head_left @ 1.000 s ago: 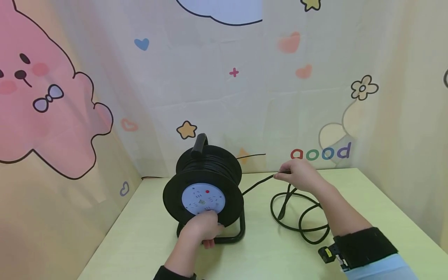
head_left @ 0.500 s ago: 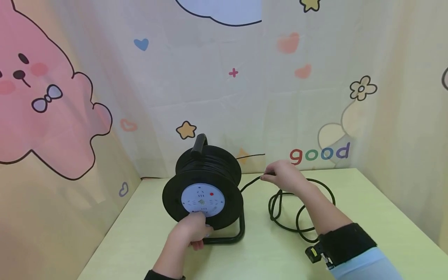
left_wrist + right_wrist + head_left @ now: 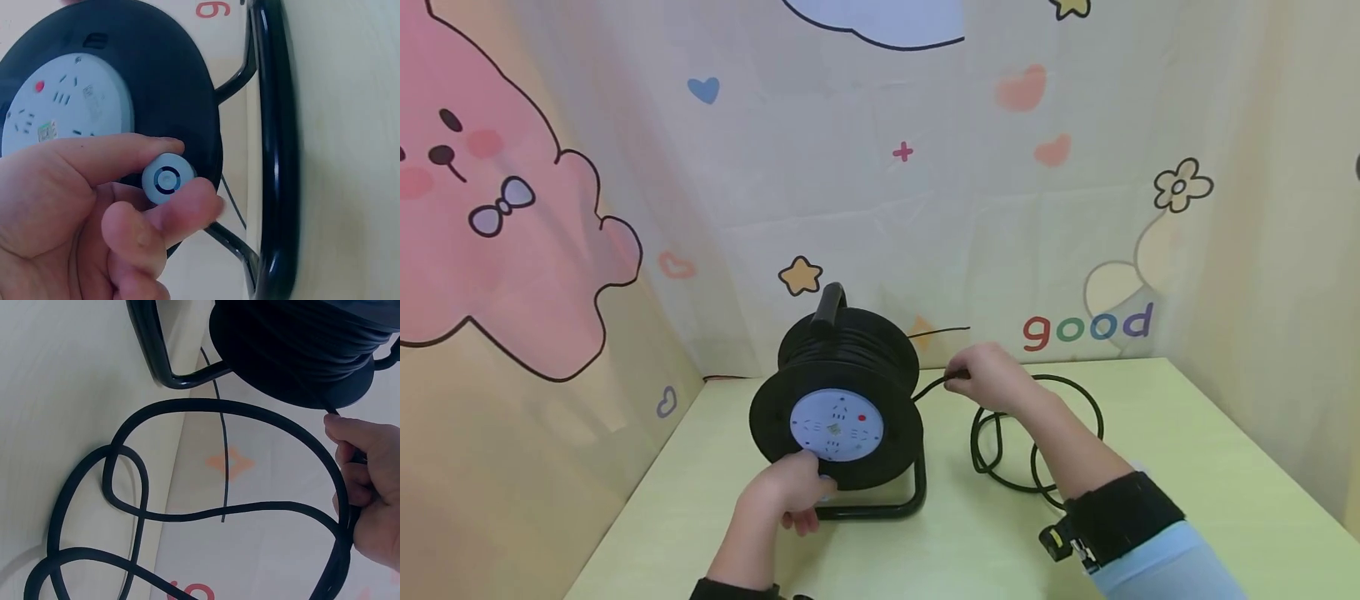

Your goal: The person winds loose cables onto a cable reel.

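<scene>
Over the past second our left hand [image 3: 786,487] has swung leftward along the bottom of the cable reel [image 3: 842,375], turning its face a little clockwise, and our right hand [image 3: 992,375] has come nearer the reel. Behind everything we see a printed curtain [image 3: 850,183], with a pale table [image 3: 985,550] in front of it. On that table the black reel stands upright on its tubular frame [image 3: 872,512], with its handle [image 3: 827,310] at the top. To its right, loose loops of black cord [image 3: 187,404] spread over the tabletop, and our right hand pinches the stretch leading to the reel. On the front face sits the round, pale socket panel [image 3: 846,433], and just below it our left fingers curl round a small grey knob [image 3: 167,178].
</scene>
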The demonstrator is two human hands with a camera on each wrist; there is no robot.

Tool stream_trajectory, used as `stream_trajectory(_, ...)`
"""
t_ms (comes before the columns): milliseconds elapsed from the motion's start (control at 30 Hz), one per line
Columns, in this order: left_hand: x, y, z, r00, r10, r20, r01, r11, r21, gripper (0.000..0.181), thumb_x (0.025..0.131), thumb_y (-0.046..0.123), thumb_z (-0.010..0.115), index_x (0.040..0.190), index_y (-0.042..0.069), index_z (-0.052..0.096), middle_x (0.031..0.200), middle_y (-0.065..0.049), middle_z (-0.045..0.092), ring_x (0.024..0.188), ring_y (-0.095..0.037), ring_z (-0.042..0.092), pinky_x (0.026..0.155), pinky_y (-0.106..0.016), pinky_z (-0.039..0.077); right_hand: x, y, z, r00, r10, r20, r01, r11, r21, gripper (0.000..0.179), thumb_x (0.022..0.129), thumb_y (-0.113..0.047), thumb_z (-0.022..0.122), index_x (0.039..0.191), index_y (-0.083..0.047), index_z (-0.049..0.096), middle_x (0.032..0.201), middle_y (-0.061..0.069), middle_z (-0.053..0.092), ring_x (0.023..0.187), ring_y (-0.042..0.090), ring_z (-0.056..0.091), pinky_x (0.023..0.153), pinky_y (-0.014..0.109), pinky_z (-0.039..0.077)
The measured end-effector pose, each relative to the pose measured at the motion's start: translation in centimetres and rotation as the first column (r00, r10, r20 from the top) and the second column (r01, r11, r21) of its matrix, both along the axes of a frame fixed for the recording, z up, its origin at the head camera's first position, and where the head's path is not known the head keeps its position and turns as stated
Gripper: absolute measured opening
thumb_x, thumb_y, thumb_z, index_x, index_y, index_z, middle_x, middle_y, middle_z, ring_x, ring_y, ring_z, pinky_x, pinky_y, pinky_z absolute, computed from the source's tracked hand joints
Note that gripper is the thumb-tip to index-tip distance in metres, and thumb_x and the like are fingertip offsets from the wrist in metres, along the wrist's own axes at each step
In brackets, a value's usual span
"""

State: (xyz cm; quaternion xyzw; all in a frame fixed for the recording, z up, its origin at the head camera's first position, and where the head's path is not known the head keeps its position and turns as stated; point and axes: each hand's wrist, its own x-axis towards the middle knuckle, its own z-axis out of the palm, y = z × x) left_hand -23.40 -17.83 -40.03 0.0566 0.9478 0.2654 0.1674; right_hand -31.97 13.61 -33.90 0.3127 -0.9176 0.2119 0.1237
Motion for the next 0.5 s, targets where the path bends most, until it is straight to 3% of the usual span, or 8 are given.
stream_trajectory(200, 0.3, -1.5, 0.4, 0.999, 0.036, 0.019, -0.036, 0.999, 0.039, 0.029, 0.092, 0.024, 0.06, 0.075, 0.0, 0.057, 0.057, -0.008, 0.064, 0.048, -0.022, 0.061, 0.047, -0.035, 0.052, -0.1, -1.0, -1.1, 0.998, 0.036, -0.06, -0.032, 0.997, 0.063, 0.004, 0.084, -0.012, 0.071, 0.081, -0.012, 0.073, 0.076, -0.008, 0.066, 0.072, 0.008, 0.058, 0.07, 0.035, 0.052)
stream_trajectory(500, -0.1, -2.7, 1.2, 0.998, 0.067, 0.011, -0.068, 0.996, 0.064, 0.031, 0.092, 0.026, 0.06, 0.073, 0.002, 0.056, 0.059, -0.008, 0.064, 0.051, -0.022, 0.062, 0.049, -0.035, 0.053, 0.0, -2.0, -1.1, 0.998, -0.029, -0.059, 0.037, 0.99, 0.137, 0.004, 0.084, -0.016, 0.073, 0.08, -0.017, 0.071, 0.074, -0.01, 0.065, 0.069, 0.008, 0.058, 0.067, 0.034, 0.051)
